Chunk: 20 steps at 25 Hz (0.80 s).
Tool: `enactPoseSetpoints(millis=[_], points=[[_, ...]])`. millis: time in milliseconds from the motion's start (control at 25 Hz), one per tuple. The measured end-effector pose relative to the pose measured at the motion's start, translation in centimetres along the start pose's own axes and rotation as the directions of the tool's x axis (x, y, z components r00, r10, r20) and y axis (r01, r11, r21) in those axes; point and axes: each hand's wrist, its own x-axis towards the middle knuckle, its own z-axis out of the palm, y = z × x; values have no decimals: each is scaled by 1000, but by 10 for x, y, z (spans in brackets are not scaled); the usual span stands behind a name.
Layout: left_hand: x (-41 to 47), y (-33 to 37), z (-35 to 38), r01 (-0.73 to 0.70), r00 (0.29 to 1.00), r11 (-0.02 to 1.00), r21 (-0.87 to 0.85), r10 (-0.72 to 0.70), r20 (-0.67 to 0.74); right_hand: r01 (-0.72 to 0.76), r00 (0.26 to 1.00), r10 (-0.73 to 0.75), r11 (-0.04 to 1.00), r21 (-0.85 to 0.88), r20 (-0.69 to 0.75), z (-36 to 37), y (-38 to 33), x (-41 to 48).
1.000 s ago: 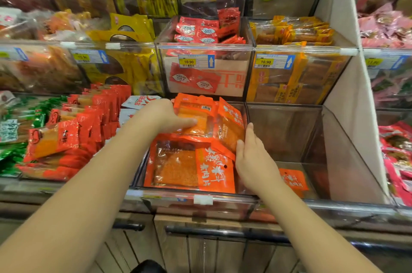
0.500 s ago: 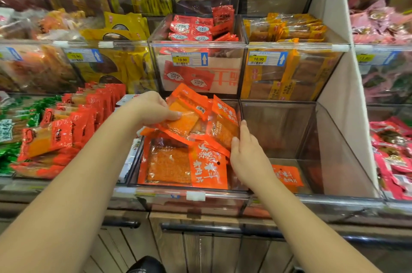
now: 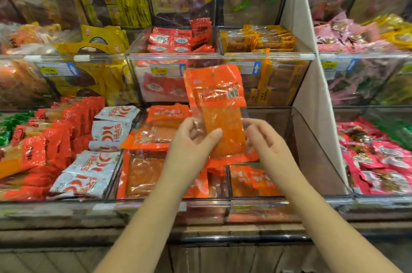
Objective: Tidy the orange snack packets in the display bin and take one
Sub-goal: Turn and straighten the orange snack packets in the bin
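One orange snack packet (image 3: 217, 103) stands upright in the air above the clear display bin (image 3: 169, 202), its back side toward me. My left hand (image 3: 191, 145) grips its lower left edge, thumb across the front. My right hand (image 3: 265, 141) pinches its lower right edge. Several more orange packets (image 3: 151, 136) lie stacked in the bin below and to the left of my hands. Another orange packet (image 3: 254, 180) lies in the neighbouring bin on the right.
White chilli packets (image 3: 98, 161) and red packets (image 3: 44, 139) fill the bins to the left. Pink and red packets (image 3: 379, 161) lie in the bin on the right. Clear bins with price labels (image 3: 159, 69) rise behind. A white divider panel (image 3: 307, 85) stands right of the held packet.
Both hands were rearranging the orange packets inside the bin. Now they have lifted one packet up out of the bin and hold it upright between them. The view has moved closer.
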Motion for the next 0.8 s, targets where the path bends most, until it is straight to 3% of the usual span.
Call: enactPoseSetpoints(millis=[200,800], points=[[-6,-20,16,-63,991,998,-21,65,121,-57,997,53,995,80,56,-17,6,-15],[-9,-35,14,-5,991,990,-143,23,130,-107,993,104,992,60,61,-22,15,-24]])
